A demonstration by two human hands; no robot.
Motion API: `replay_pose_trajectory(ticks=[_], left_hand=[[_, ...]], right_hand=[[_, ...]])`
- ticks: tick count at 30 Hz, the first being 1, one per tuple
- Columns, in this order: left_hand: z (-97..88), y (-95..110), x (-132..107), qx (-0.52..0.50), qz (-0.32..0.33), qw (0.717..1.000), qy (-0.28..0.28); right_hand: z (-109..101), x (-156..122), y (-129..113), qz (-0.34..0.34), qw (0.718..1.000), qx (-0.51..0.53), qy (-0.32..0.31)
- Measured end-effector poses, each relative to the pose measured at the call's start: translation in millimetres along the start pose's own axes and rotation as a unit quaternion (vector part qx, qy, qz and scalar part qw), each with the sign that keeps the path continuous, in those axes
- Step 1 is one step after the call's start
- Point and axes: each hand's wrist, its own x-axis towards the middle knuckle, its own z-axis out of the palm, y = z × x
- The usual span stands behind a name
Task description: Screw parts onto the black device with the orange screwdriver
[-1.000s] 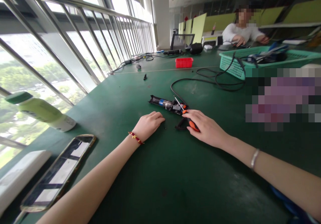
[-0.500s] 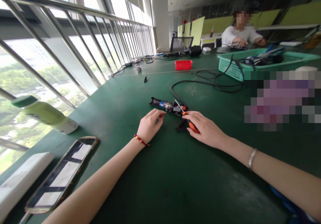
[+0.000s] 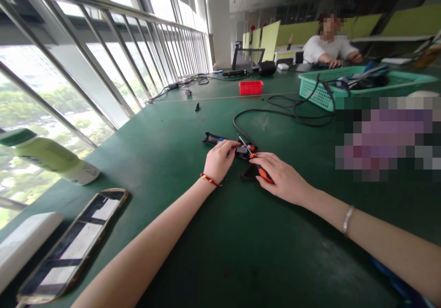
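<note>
An opened corded power tool [image 3: 243,151] lies on the green table, its inner parts exposed and its black cable [image 3: 255,111] running back to the right. My right hand [image 3: 280,175] is closed around the orange-and-black handle of a screwdriver [image 3: 264,173], whose metal shaft points up and left across the tool. My left hand [image 3: 220,158] rests at the tool's middle, thumb and fingers pinched at its inner parts and covering some of the body. What sits between those fingertips is hidden. A black piece [image 3: 248,174] lies below the tool, beside the screwdriver handle.
A red bin [image 3: 251,88] and a green basket [image 3: 315,95] holding tools stand farther back. Small black parts [image 3: 197,107] lie beyond the tool. At left are a bottle [image 3: 51,157], a phone [image 3: 77,243] and a white box [image 3: 27,248]. Across the table sits a person [image 3: 327,46].
My left hand has moved right and slightly forward onto the tool's middle, covering parts seen before. The right hand keeps the screwdriver in nearly the same place.
</note>
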Motion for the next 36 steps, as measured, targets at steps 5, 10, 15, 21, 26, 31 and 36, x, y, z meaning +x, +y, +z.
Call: replay_pose_trajectory(ticks=[5,10,15,21,26,31,36], left_hand=[[1.1,0.4,1.5,-0.025,-0.021,0.999,0.001],[2.5,0.7,5.2,-0.017,-0.029,0.999,-0.01],[2.6,1.3,5.2,-0.004,-0.022,1.0,-0.017],[0.9,4.9,4.8,0.044,0.013,0.999,-0.015],[0.2,6.4,4.2,0.069,0.026,0.997,-0.026],[-1.9,7.8,3.6,0.095,0.038,0.994,-0.034],[-0.5,4.7,1.2,0.11,0.038,0.991,-0.058]], right_hand=[[-0.4,-1.0,0.5,-0.002,1.0,0.005,0.0],[-1.1,-1.3,0.0,-0.001,1.0,0.01,0.005],[-0.3,-0.9,0.4,-0.005,1.0,0.004,0.001],[0.5,-0.9,1.2,-0.006,1.0,0.003,0.0],[0.5,-0.9,1.3,-0.011,1.0,0.007,0.006],[-0.1,-0.7,0.2,-0.011,1.0,0.004,0.004],[0.4,-0.4,1.0,-0.013,1.0,0.012,0.007]])
